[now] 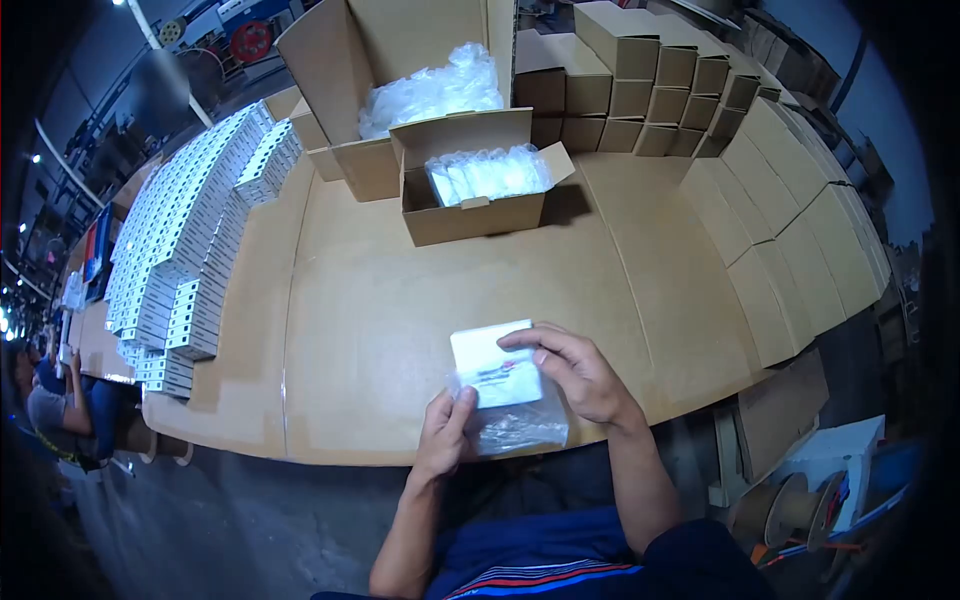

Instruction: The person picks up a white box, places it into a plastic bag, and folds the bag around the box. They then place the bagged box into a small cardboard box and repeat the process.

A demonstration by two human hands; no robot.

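A flat white box [497, 350] with small print sits partly inside a clear plastic bag [520, 428] at the table's front edge. My left hand [445, 430] is closed on the bag's left side, its thumb against the lower left of the white box. From the right, my right hand [580, 375] grips the box's upper right, fingers over its face and thumb bent. Farther back stands an open cardboard box [475, 222], with bubble-wrapped white packs [487, 175] inside it.
Stacked small white boxes [190, 220] line the table's left side. A larger open carton [365, 172] holds bubble-wrap bags [440, 90]. Closed brown boxes [625, 90] are piled at the back, with more brown boxes [800, 220] along the right. A person [75, 400] sits far left.
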